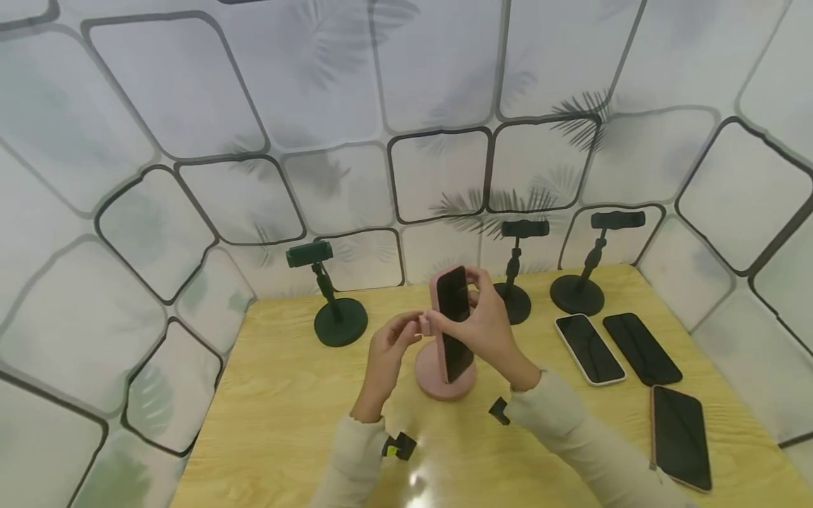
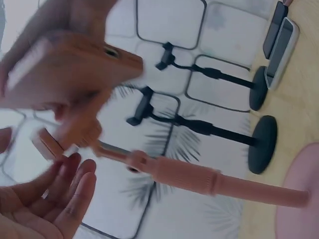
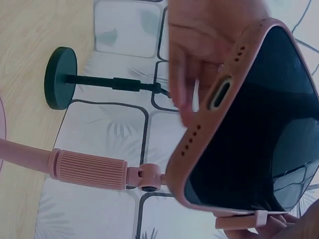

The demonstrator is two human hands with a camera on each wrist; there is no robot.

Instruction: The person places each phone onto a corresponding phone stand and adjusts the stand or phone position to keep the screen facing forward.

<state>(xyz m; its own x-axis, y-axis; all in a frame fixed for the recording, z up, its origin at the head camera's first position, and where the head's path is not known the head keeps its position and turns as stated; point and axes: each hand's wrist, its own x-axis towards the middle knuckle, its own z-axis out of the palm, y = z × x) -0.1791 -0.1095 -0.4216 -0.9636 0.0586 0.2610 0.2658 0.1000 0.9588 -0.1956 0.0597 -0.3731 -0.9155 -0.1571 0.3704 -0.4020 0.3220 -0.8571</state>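
A phone in a pink case (image 1: pixel 454 317) stands on end near the middle of the head view, slightly tilted, its dark screen facing the camera. It sits at the top of a pink stand (image 1: pixel 427 372), whose round base rests on the wooden tabletop (image 1: pixel 279 402) just below it. The right hand (image 1: pixel 490 326) grips the phone from the right, thumb across the screen and fingers round the far edge. The left hand (image 1: pixel 389 344) is at the phone's left side, its fingertips touching a pink clamp (image 2: pixel 47 144); whether they pinch it I cannot tell, since the left wrist view is blurred there. In the right wrist view, a bracket of the clamp lies against the phone's edge at the bottom of the frame.

A dark green stand (image 1: pixel 341 322) is left of centre, and two black stands, one (image 1: pixel 513 303) just behind the right hand and another (image 1: pixel 578 295) farther right, are near the patterned wall covering (image 1: pixel 438 176). At right lie a white-edged phone (image 1: pixel 591 349), a black phone (image 1: pixel 643 348) beside it, and a pink-edged phone (image 1: pixel 682 437) at the lower right. Pale sleeves (image 1: pixel 565 423) cover both forearms.
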